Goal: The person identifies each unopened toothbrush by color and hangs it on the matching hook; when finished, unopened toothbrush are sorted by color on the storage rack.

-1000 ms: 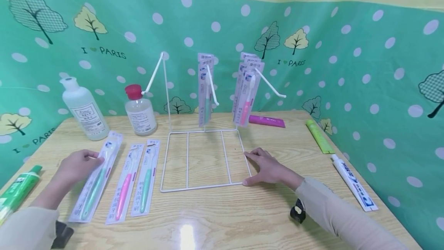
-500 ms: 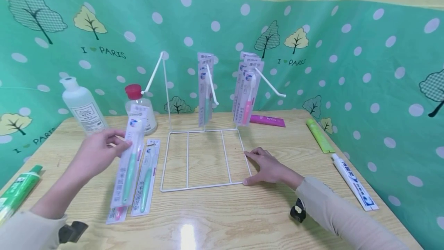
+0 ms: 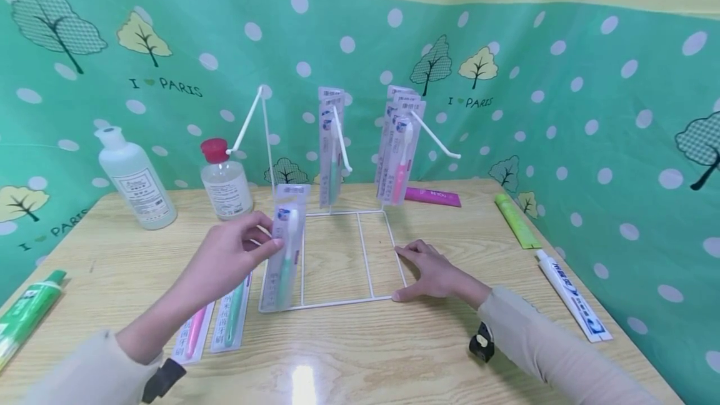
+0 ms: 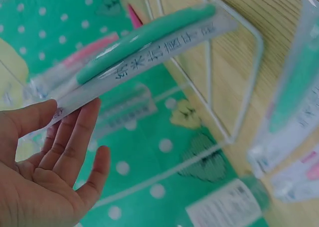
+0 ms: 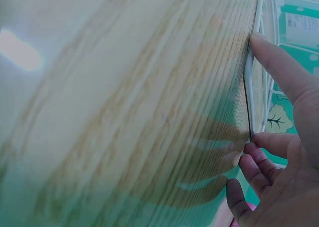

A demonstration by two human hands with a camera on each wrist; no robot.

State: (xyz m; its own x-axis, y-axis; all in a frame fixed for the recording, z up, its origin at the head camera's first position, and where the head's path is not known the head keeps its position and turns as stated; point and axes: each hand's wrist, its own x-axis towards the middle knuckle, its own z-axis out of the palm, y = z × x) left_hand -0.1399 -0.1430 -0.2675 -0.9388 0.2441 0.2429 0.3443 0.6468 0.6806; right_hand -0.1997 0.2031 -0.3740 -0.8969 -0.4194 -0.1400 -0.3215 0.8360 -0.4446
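Observation:
My left hand [image 3: 233, 255] pinches a packaged toothbrush [image 3: 288, 255] with a green handle between thumb and fingers. It is held up over the left side of a white wire display rack [image 3: 337, 300], pack nearly upright. In the left wrist view the green handle [image 4: 149, 35] shows through the clear wrapper. My right hand [image 3: 433, 272] holds the rack's base at its front right corner, thumb and index fingertip on the wire [image 5: 249, 95]. Packaged toothbrushes hang on two rack hooks: green ones [image 3: 330, 161] in the middle, pink ones [image 3: 400, 167] on the right. The left hook [image 3: 245, 120] carries nothing.
Two more packaged toothbrushes, one pink [image 3: 195, 333] and one green [image 3: 232, 320], lie left of the rack. Behind stand a white-labelled bottle [image 3: 140, 183] and a red-capped bottle [image 3: 226, 183]. Toothpaste tubes lie at the sides: green [image 3: 28, 311], lime [image 3: 516, 220], white [image 3: 572, 295], magenta [image 3: 433, 197].
My left hand has lifted the leftmost green toothbrush pack off the table and carried it right, over the other packs, to the rack's left side. My right hand has stayed on the base.

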